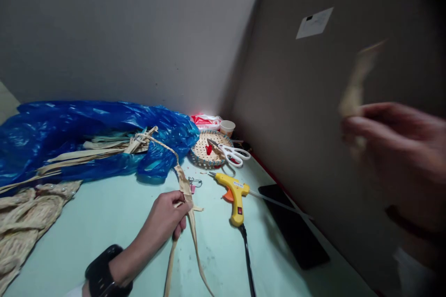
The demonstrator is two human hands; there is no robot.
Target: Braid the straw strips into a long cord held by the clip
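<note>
Starting big: the pale green counter (104, 222) fills the bottom of the view, and a crumpled blue plastic bag (69, 130) covers its back left. A bundle of dry leaf strips (87, 153) lies on the bag, with a heap of woven fibre (24, 222) in front of it at the left edge.

The braided strip (184, 185) runs from that bundle down to the left hand (167, 222), mid-counter. That grip is closed tight round the braid, thumb on top. Above the fist the strands look twisted together. Below it, two flat ends hang loose toward the near edge. So I'd say part of the length is worked and the lower part isn't yet.

The right hand (400, 162) is up high at the right and very blurred. Its grip looks pinched shut on a pale scrap (355, 88) of the same stuff, well clear of the counter.

Smaller bits:
- A black phone (292, 227) lies flat near the right wall.
- A yellow glue gun (235, 195) sits just right of the braid.
- At the back is a round woven tray (209, 151) with white scissors (232, 153) on its rim.
- A paper cup (227, 127) stands behind the tray.
- A tiny binder clip (194, 183) lies beside the braid.
</note>
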